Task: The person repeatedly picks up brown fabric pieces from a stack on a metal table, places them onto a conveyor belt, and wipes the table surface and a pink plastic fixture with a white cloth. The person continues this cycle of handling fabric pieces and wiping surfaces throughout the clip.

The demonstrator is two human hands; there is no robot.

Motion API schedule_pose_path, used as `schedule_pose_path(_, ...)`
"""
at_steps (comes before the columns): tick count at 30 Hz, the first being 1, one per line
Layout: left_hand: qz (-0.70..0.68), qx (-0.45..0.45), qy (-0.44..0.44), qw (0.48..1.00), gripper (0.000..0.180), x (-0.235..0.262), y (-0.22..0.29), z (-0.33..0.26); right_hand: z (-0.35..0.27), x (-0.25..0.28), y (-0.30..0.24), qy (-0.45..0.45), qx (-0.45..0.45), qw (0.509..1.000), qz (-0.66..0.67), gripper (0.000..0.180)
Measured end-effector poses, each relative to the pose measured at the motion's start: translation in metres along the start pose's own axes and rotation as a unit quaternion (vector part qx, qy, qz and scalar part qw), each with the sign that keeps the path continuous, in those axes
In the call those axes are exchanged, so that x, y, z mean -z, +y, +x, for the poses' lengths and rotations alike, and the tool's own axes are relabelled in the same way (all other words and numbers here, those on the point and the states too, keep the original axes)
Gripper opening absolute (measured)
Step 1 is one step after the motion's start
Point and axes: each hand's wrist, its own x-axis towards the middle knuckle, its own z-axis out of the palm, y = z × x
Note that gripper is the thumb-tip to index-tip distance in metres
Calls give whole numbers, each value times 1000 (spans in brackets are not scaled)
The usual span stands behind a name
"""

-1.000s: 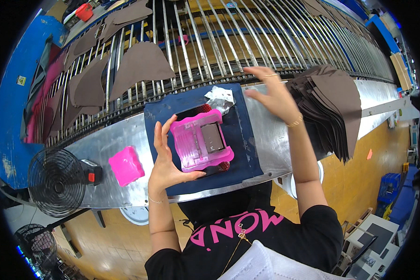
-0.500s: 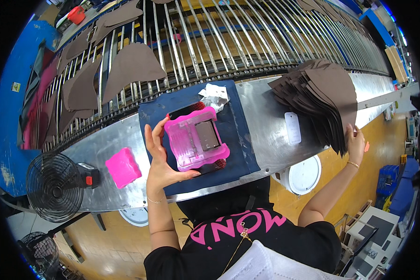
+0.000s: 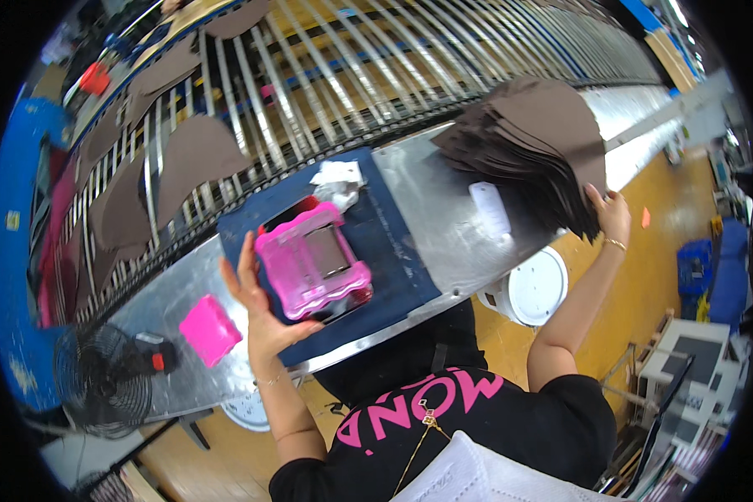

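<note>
A clear pink plastic box (image 3: 289, 272) with scalloped edges sits on a dark blue mat (image 3: 402, 259), a small dark piece showing in its window. My left hand (image 3: 263, 314) is beside the box's left edge, fingers and thumb spread around that side; nothing is gripped in it. On the right, my right hand (image 3: 612, 219) pinches the near right edge of a fanned stack of brown cut pieces (image 3: 552, 125), which look like fabric or leather. How many pieces lie between the fingers is hidden.
Beyond the metal table (image 3: 422, 180) runs a rack of metal bars (image 3: 376, 75) carrying loose brown pieces (image 3: 197, 159). At left are a pink scalloped lid (image 3: 211, 330) and a black fan (image 3: 105, 381). Crumpled silvery-white material (image 3: 339, 184), a white tag (image 3: 489, 207) and a white bucket (image 3: 537, 289) are also here.
The whole view has shifted and tilted. My left hand's fingers have spread away from the pink box a little. My right hand stays at the stack's edge.
</note>
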Motion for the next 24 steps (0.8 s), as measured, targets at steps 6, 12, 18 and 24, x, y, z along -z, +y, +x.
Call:
schedule_pose_path(6, 50, 12, 51, 997, 153, 15, 10, -9, -1, 11, 3, 94, 80, 992, 11, 43)
schedule_pose_path(12, 113, -46, 84, 989, 149, 39, 25, 0, -34, 67, -57, 195, 152, 959, 141, 23)
schedule_pose_path(18, 159, -85, 92, 979, 123, 34, 64, 45, -65, 118, -135, 337, 371, 829, 250, 22)
schedule_pose_path(24, -37, -19, 106, 993, 82, 21, 98, 74, -153, 85, -232, 2, 370, 772, 517, 29)
